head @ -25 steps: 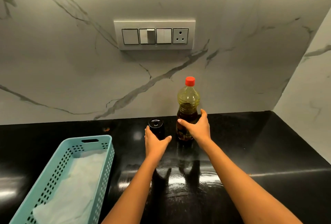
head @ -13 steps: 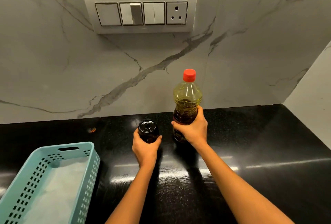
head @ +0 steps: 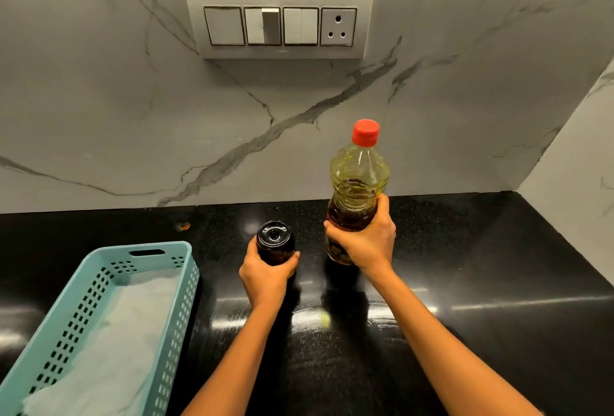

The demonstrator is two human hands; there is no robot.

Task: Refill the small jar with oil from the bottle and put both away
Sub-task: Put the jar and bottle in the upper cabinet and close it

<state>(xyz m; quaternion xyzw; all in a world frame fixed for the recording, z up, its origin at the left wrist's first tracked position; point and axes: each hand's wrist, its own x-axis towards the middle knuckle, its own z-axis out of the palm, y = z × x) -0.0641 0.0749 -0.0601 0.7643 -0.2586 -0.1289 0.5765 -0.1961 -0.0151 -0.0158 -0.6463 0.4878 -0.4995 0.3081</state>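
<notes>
Only view, head: both forearms reached forward over a glossy black worktop (head: 498, 266) toward a marble-patterned wall (head: 99, 100).
Left hand (head: 265, 274): fingers and thumb were curled round the small jar (head: 275, 243), gripping its lower body from the near side.
Small jar: dark, upright, black lid on, just left of the bottle (head: 358, 176) and apart from it; whether it stood on the worktop or was lifted could not be told.
Right hand (head: 365, 243): wrapped round the bottle's lower half.
Bottle: clear plastic, upright, red cap (head: 365, 131) on, holding yellowish oil that looked darker lower down; its base was near the worktop, contact unclear.
Basket (head: 191, 286): light blue, perforated, at the near left of the worktop, well apart from the small jar, with a white liner (head: 126, 326) lying in it.
Switch plate (head: 279, 22): on the wall above the small jar, with three switches and a socket.
</notes>
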